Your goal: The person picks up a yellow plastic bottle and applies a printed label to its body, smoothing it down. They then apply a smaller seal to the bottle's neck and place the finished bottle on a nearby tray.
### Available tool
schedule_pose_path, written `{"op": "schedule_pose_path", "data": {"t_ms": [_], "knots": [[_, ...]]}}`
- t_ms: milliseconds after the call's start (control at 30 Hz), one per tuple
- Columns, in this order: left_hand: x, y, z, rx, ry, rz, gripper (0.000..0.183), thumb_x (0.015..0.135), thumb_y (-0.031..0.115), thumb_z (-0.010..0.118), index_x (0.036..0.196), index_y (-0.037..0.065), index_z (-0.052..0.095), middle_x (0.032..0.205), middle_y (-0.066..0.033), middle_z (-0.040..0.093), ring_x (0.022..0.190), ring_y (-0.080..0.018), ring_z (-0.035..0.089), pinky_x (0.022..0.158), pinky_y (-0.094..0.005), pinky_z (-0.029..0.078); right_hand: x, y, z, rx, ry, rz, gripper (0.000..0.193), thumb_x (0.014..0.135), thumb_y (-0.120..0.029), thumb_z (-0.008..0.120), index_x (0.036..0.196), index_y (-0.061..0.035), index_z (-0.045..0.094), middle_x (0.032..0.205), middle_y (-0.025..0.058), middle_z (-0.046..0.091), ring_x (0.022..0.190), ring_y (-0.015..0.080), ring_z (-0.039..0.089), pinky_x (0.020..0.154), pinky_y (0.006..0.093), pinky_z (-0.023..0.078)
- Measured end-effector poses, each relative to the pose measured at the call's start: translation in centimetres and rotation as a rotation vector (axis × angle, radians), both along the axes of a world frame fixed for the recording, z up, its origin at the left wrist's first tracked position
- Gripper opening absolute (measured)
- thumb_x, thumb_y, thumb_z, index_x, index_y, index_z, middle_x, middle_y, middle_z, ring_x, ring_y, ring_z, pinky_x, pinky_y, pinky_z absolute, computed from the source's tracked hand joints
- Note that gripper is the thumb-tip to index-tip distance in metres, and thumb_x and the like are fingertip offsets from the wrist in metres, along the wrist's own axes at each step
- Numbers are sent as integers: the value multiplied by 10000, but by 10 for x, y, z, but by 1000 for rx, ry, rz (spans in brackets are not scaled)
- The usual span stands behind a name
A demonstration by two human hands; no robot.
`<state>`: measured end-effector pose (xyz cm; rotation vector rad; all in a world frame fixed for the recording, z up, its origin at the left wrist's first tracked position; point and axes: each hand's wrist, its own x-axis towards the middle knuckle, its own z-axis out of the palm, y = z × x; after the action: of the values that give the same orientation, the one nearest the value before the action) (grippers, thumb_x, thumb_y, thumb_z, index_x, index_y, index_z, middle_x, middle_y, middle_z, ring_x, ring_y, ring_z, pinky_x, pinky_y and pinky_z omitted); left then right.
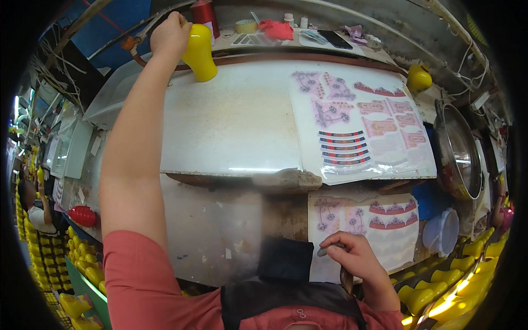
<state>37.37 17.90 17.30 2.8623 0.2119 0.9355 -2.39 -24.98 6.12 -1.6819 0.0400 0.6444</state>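
At the far left my left hand (170,37) is raised with its fingers curled against a glossy yellow vase (200,55). The fingertips are partly hidden, and the vase's lower end is over the left part of the white worktop (231,121). Close to my body, my right hand (357,254) is closed on a small grey scraper-like piece (323,251). Beneath that hand lies a decal sheet (379,242) with pink and red patterns. A larger decal sheet (379,157) rests on the worktop's right half.
A back shelf carries a red bottle (204,16), a tape roll (246,26), a red cloth (276,29) and a phone (335,39). At right are a metal basin (460,151) and a pale bucket (441,231). Yellow vases (418,297) crowd both sides. Another person (41,214) is far left.
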Motion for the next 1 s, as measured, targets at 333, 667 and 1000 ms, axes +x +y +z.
{"op": "schedule_pose_path", "data": {"t_ms": [333,667,1000], "knots": [[-178,-42,67,-386,-146,-479,157,904,204,779,973,75,721,849,-33,702,801,-123,687,716,-219,535,-10,7,7,70,-79,38,174,982,-113,654,1112,-16,717,980,22,745,826,40,605,727,215,479],[-324,-142,-1,-609,388,-665,174,863,125,788,931,13,675,802,-30,681,719,-88,618,685,-231,514,-5,38,11,81,-295,-104,685,883,-143,732,1503,-55,455,1079,64,694,760,62,610,694,225,499],[-416,-182,-165,-949,210,-700,740,1043,179,472,1641,12,69,1652,-223,250,1522,-293,269,1235,-383,206,-19,74,-35,48,-358,-262,757,872,-244,753,1524,-16,445,1261,210,659,946,219,699,827,376,551]]}}
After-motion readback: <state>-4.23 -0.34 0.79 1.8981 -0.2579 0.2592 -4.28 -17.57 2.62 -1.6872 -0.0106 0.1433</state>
